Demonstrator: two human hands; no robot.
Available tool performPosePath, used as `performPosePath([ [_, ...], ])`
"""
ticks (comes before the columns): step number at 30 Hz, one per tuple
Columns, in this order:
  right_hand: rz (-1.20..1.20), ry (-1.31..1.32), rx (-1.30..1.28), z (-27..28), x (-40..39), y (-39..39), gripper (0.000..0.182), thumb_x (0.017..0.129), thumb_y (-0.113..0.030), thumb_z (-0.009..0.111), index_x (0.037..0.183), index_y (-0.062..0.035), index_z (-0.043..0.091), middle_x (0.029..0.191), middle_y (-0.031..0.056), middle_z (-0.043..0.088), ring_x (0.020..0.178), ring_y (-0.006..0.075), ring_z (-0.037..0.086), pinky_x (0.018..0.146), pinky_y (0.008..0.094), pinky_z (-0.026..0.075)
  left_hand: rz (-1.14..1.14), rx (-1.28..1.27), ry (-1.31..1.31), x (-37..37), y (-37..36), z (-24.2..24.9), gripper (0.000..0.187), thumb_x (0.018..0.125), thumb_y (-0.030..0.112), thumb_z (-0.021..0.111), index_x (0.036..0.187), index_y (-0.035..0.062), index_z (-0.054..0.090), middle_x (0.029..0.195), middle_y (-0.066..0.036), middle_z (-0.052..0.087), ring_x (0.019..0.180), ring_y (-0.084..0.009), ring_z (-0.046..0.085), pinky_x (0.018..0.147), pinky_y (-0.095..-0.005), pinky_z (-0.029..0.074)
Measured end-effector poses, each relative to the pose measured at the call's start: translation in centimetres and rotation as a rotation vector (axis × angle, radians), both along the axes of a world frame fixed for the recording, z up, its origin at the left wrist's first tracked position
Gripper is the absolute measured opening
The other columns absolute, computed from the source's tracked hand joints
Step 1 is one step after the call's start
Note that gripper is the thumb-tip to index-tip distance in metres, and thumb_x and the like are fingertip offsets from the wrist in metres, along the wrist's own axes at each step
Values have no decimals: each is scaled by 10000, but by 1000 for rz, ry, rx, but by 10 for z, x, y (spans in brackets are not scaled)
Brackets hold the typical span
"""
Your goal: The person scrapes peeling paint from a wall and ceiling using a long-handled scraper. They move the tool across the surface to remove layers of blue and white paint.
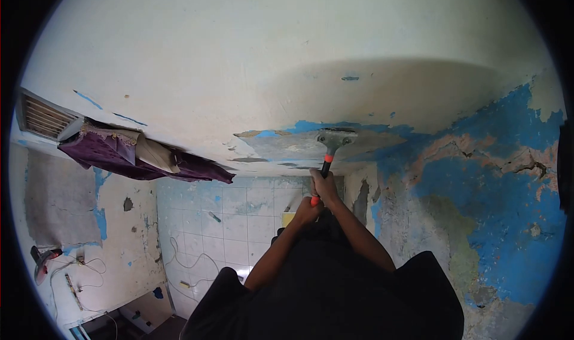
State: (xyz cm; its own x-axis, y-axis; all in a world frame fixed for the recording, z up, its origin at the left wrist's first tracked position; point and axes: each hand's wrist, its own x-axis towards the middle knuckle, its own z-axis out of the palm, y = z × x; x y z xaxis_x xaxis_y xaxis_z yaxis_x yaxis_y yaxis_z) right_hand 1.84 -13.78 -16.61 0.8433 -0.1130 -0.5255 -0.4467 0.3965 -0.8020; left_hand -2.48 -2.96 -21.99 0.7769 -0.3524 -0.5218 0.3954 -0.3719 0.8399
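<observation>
A long-handled scraper (pixel 327 165) with a black and orange handle has its wide metal head against the wall, at the edge of a patch of blue and bare grey. My left hand (pixel 308 211) is wrapped round the orange lower end of the handle. Higher up, just below the head, my right hand (pixel 324 185) grips the same handle. Off-white paint (pixel 287 95) covers the wall above the blade, and a shadow falls across it.
A purple curtain (pixel 137 154) hangs at the left below a vent (pixel 45 116). Blue, cracked wall (pixel 496 220) stands at the right. On the tiled floor (pixel 239 226) lie a cable (pixel 203 256) and a small tool (pixel 214 217). A power tool (pixel 42 263) is at the far left.
</observation>
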Motion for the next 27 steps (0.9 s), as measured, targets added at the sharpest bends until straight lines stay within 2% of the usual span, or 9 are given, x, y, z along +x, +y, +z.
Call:
performPosePath([
  [5, -8, 10, -10, -19, -5, 1, 431, 880, -241, 517, 496, -86, 395, 400, 3, 362, 302, 113, 357, 326, 284, 298, -19, 104, 16, -6, 2, -6, 326, 729, 294, 588, 721, -31, 608, 636, -131, 606, 611, -224, 604, 593, -372, 454],
  [7, -3, 10, 6, -10, -6, -1, 436, 880, -246, 515, 491, -87, 398, 396, 4, 366, 302, 115, 363, 327, 286, 302, -8, 163, 3, -14, 3, -5, 325, 729, 299, 589, 729, -25, 611, 640, -130, 606, 625, -222, 604, 606, -373, 453],
  [11, 11, 5, 5, -23, -6, 2, 389, 875, -262, 532, 556, -107, 372, 437, -6, 345, 323, 101, 328, 339, 266, 298, -8, 120, 41, -9, 3, 5, 323, 743, 301, 579, 742, -21, 605, 638, -123, 602, 617, -220, 600, 602, -367, 454],
  [14, 50, -1, -50, -41, -6, 3, 454, 883, -274, 516, 484, -84, 408, 391, 3, 377, 309, 121, 389, 339, 292, 323, -14, 89, 31, -10, 4, -14, 299, 759, 276, 562, 731, -19, 594, 621, -108, 593, 591, -207, 588, 581, -363, 448],
  [17, 113, -47, -232, -25, 0, 12, 457, 879, -286, 522, 488, -72, 420, 394, 8, 391, 325, 122, 416, 345, 290, 330, 0, -5, 54, -5, 5, -27, 273, 772, 249, 545, 719, -17, 584, 617, -94, 587, 574, -191, 573, 559, -359, 438],
  [19, 97, -17, -232, -20, 4, 14, 455, 876, -289, 526, 494, -64, 426, 401, 11, 399, 333, 121, 424, 347, 289, 330, 23, -71, 73, -1, 3, -30, 264, 778, 237, 539, 714, -15, 582, 618, -88, 584, 568, -180, 564, 547, -355, 430],
  [27, 76, -29, -122, -29, 5, 12, 425, 874, -257, 528, 507, -77, 413, 417, 11, 393, 327, 114, 398, 343, 283, 322, 19, -17, 8, 1, 7, -31, 276, 772, 251, 557, 740, -20, 596, 638, -102, 598, 590, -180, 572, 563, -339, 436],
])
